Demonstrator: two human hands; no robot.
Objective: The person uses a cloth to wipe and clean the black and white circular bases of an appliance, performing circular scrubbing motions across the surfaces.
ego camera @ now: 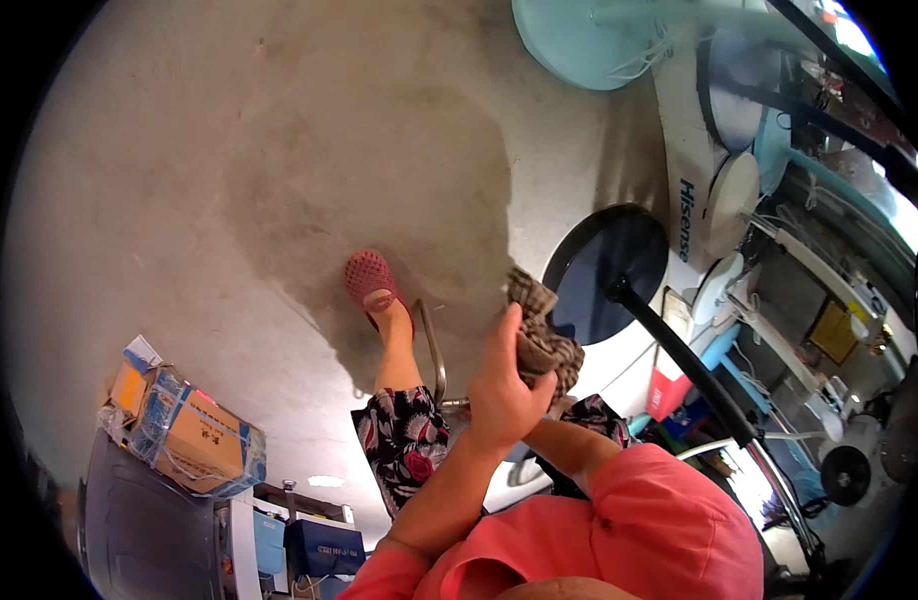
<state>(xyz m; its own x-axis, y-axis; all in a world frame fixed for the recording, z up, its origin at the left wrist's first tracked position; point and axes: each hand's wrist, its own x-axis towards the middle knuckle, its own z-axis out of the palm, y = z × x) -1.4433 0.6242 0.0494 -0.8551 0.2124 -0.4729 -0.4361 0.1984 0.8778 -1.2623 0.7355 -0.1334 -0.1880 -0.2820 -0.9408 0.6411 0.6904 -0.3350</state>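
My left hand (504, 390) holds a crumpled brown checked cloth (545, 337). Its fingers press into the near side of the bundle. From the right, my other forearm (568, 442) passes behind the left wrist, so my right hand is hidden there. Just beyond the cloth stands the round black base (605, 262) of a pedestal fan. Its black pole (684, 360) slants toward the lower right.
A taped cardboard box (196, 435) sits on a dark grey surface (151, 495) at the left. Along the right, several pale fan bases (731, 202) line a white carton (676, 142). My foot in a red woven shoe (369, 281) rests on the concrete floor (166, 187) beside a bent metal tube (431, 345).
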